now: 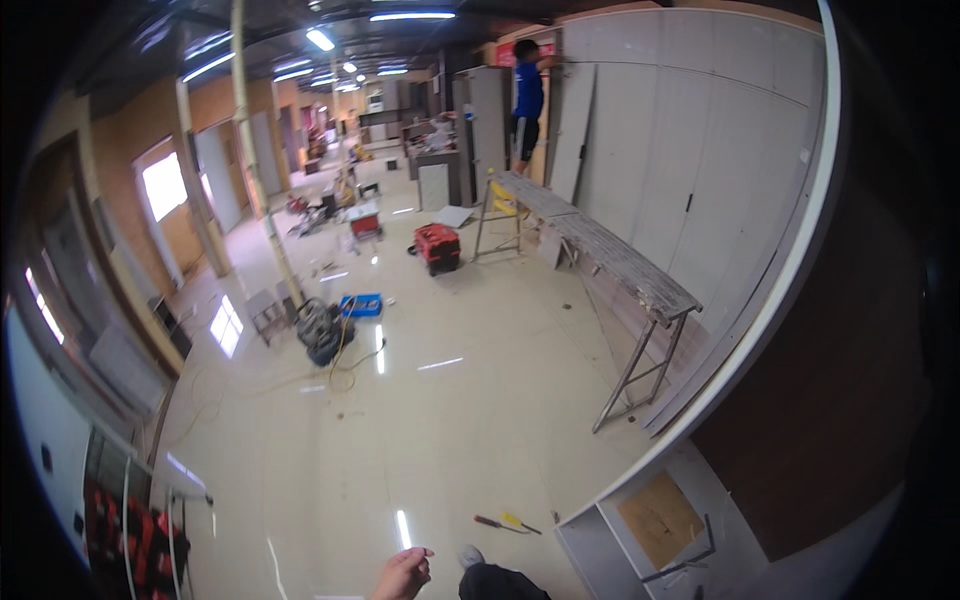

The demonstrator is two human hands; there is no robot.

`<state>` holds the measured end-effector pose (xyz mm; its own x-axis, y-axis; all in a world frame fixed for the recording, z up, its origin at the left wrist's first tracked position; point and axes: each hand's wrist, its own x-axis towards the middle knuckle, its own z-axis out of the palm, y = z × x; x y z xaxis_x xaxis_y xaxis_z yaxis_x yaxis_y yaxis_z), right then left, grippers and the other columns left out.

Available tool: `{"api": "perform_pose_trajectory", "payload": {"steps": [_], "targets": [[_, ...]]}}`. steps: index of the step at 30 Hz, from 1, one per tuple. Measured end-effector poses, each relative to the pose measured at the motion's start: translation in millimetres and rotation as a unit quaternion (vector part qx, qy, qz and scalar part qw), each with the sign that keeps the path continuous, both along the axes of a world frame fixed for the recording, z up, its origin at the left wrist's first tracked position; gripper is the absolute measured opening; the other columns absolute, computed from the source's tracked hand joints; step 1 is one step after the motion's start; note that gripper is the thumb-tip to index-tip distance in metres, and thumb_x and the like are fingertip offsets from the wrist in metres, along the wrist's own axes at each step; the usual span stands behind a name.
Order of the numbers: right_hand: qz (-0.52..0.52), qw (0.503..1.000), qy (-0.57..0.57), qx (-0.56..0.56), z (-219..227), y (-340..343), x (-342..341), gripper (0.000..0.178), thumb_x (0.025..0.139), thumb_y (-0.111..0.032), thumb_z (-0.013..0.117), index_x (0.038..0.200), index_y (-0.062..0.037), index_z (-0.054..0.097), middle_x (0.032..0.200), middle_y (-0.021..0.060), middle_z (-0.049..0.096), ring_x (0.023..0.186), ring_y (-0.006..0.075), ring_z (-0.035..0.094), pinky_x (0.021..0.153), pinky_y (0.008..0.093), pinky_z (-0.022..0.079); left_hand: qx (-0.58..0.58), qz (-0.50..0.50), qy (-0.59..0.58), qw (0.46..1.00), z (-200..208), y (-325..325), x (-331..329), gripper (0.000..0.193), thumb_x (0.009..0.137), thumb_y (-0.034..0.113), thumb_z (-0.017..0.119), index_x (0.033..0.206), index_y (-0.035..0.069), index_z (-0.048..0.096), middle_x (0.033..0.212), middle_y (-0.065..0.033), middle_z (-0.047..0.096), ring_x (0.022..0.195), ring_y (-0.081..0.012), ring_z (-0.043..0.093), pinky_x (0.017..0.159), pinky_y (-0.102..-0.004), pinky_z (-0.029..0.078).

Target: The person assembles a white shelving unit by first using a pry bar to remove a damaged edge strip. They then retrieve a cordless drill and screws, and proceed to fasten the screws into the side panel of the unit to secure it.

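Observation:
My left hand [403, 575] shows at the lower edge, its fingers curled together; whatever they hold, if anything, is too small to make out. Out of view is my right hand. To the right of the left hand are my grey shoe [470, 556] and dark trouser leg [502, 583]. Just ahead of the shoe, a screwdriver with a dark red handle [489, 522] lies on the floor beside a yellow-handled tool [514, 520]. A white cabinet frame [590, 550] with a brown board [660, 520] in it stands at the lower right.
A long trestle bench [610, 245] runs along grey cabinet doors [690, 150]. Farther off, a person in blue [528, 90] reaches up at the cabinets. A red toolbox [437, 247], a compressor-like machine [322, 330] with hose and a blue tray [361, 305] occupy the tiled floor.

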<state>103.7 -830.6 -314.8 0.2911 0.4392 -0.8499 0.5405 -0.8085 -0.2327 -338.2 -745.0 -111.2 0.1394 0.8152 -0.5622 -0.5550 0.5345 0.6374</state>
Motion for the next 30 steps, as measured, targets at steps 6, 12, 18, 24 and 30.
{"api": "perform_pose_trajectory", "payload": {"steps": [6,12,18,24,30], "targets": [[-0.035,0.998,0.038,0.03,-24.9,179.9,-63.2,0.028,0.075,-0.026,0.068,0.088,-0.0011,0.067,0.077,0.0113,0.068,0.071,0.0255,0.065,0.066,0.0382,0.051,-0.073,-0.048,0.058,0.995,-4.9,168.1,-8.2,0.029,0.097,0.029,0.048,0.071,0.014,0.05,0.058,0.0008,0.046,0.052,-0.0131,0.043,0.049,-0.0255,0.037],[-0.031,0.99,0.072,0.116,9.0,377.6,-104.0,0.026,0.078,-0.023,0.067,0.089,0.0002,0.066,0.075,0.0119,0.067,0.069,0.0255,0.064,0.064,0.0385,0.05,-0.004,-0.043,0.019,0.999,47.1,338.8,-21.9,0.043,0.098,0.036,0.045,0.061,0.015,0.042,0.054,0.0002,0.034,0.05,-0.0151,0.031,0.048,-0.0286,0.027],[-0.062,0.967,0.104,0.226,51.2,518.8,-123.8,0.025,0.08,-0.021,0.066,0.09,0.0014,0.066,0.074,0.0124,0.067,0.067,0.0256,0.062,0.063,0.0388,0.049,-0.075,-0.111,0.023,0.991,40.5,506.5,-7.6,0.031,0.093,0.028,0.051,0.065,0.013,0.047,0.055,0.0031,0.035,0.05,-0.0118,0.031,0.046,-0.0254,0.026],[-0.235,0.934,0.146,0.226,50.6,615.7,-106.0,0.028,0.08,-0.024,0.068,0.097,-0.0019,0.067,0.086,0.0164,0.067,0.078,0.0253,0.063,0.071,0.0411,0.049,-0.174,-0.271,-0.073,0.944,2.1,655.6,68.2,0.022,0.084,0.024,0.049,0.065,0.014,0.046,0.058,0.0028,0.034,0.051,-0.0124,0.031,0.049,-0.0264,0.029],[-0.341,0.919,0.059,0.189,58.7,703.7,-60.2,0.029,0.078,-0.025,0.068,0.097,-0.0019,0.067,0.088,0.0166,0.068,0.081,0.0265,0.064,0.072,0.0412,0.049,-0.149,-0.354,-0.075,0.92,-11.3,814.2,135.0,0.039,0.097,0.038,0.045,0.067,0.014,0.047,0.055,0.0022,0.033,0.051,-0.013,0.033,0.049,-0.0266,0.03]]}}
